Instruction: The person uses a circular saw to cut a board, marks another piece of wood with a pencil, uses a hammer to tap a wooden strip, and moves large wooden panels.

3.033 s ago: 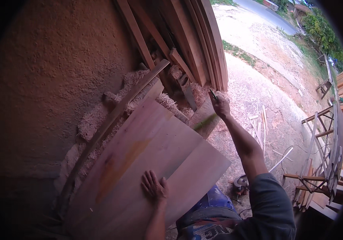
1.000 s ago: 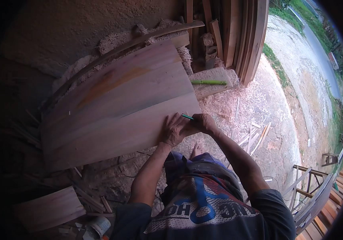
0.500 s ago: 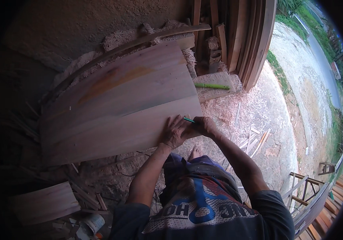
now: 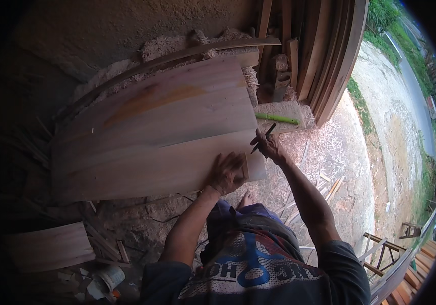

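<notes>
A wide pale wooden panel, made of joined boards with an orange-brown streak, lies in front of me. Near its right end my left hand rests on the surface, fingers partly spread, with thumb and forefinger at a short thin wood strip. The strip lies crosswise close to the panel's near right corner. Above the right edge, my right hand grips a slim dark pencil, its lower end pointing down toward the panel. Its fingers are closed round it.
A long curved wood strip runs behind the panel. To the right, a green stick lies on a shavings-covered block, with tall planks leaning behind. A smaller board and a whitish bucket sit at lower left. Shavings litter the floor.
My right hand has lifted away from the left hand, moving up and right, and the pencil has turned steeper. The left hand has shifted slightly down the panel, and the view has moved a little.
</notes>
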Demonstrator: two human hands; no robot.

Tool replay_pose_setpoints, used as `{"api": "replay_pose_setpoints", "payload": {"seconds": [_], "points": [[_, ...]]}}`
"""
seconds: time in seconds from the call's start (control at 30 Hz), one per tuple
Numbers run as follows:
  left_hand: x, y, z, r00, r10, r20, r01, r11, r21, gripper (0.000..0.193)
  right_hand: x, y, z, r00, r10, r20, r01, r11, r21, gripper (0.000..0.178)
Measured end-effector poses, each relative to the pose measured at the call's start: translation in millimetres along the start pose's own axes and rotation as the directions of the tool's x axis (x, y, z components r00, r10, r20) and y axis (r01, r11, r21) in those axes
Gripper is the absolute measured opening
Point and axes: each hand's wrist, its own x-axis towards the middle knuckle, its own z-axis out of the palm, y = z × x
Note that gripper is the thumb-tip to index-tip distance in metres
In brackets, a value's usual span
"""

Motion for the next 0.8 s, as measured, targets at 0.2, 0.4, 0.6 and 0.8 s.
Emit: {"api": "replay_pose_setpoints", "payload": {"seconds": [0.2,0.4,0.6,0.8], "points": [[8.0,3.4,-1.5,0.999,0.007,0.036,-0.007,1.000,-0.008,0.073,24.3,35.8,-6.9,0.747,-0.641,0.176,0.664,0.706,-0.247,0.022],[2.8,2.3,-2.6,1.000,-0.009,0.024,0.009,1.000,0.007,0.072,24.9,32.7,2.9,0.862,-0.468,0.196,0.505,0.827,-0.247,0.018],[1.6,-0.7,4.9,1.000,0.000,0.026,0.000,1.000,-0.004,0.073,24.5,34.4,0.6,0.829,-0.513,0.222,0.559,0.771,-0.303,0.012],[2.9,0.3,3.3,0.999,-0.007,0.038,0.007,1.000,0.009,0.074,23.0,44.6,-0.1,0.859,-0.474,0.194,0.499,0.860,-0.105,0.008]]}}
